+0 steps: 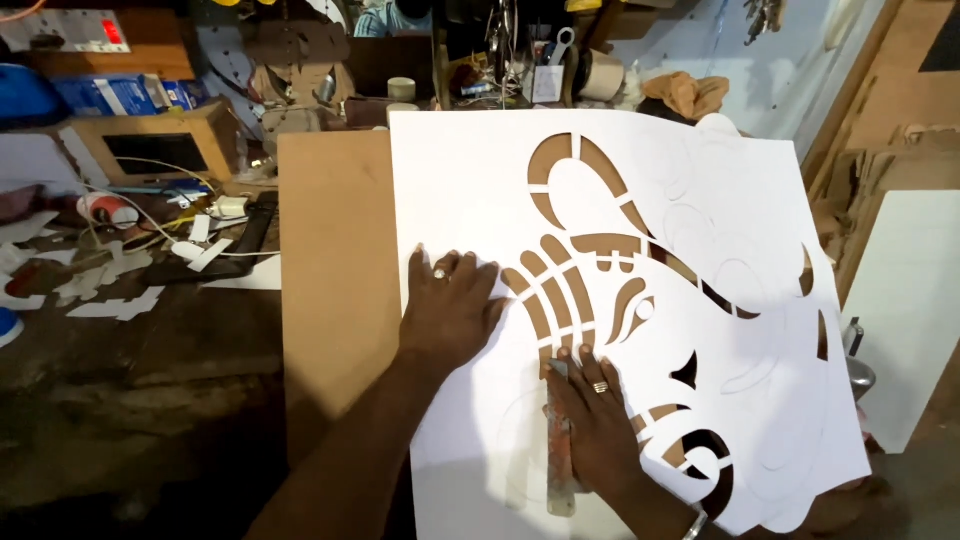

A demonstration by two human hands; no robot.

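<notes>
A large white sheet [470, 190], cut through with curved stencil openings, is laid over a brown board [335, 270]. The left hand [450, 310] is pressed flat on the sheet, fingers spread and holding nothing; a ring is worn on one finger. Just right of its fingertips, a fan of curved cut-outs [560, 290] is seen, with the board showing through.

The right hand [595, 420] is closed around a narrow knife [560, 440], whose handle is held along the palm and runs down toward the wrist. Its tip is set at the sheet just below the fan of cut-outs; the blade itself cannot be made out. A ring and a wrist band are worn on this hand. More cut-outs [700, 455] are found just right of the grip.

Well left of both hands, paper scraps [120, 300] are scattered on a cluttered bench [150, 380].
</notes>
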